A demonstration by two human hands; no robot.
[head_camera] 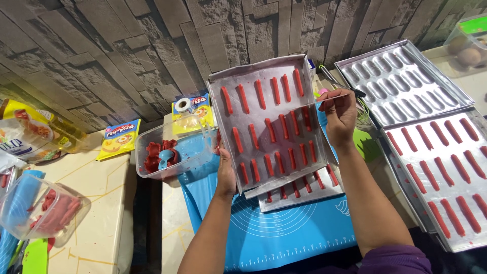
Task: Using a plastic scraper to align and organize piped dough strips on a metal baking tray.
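Head camera, looking down: both forearms reach up from the bottom edge over a blue silicone mat [274,238] marked with rings and ruler lines. Held above it is a square metal baking tray [269,122], tipped up so its face turns toward the camera, its far edge raised and leaning slightly right. Red dough strips [253,134] sit on it in three rows, each strip's long axis running near to far, roughly parallel with the tray's side edges. The left hand [224,170] clamps the tray's left edge near the lower corner, thumb on top, wrist straight. The right hand [339,119] pinches the right edge higher up, fingers curled together, forearm angled inward. Directly under the held tray, a second tray of strips [299,193] lies flat on the mat. Left of the left hand stands a clear plastic tub [172,152] with red dough and a blue scoop. Farther right lie a filled tray [446,177] and, beyond it, an empty moulded tray [401,81].
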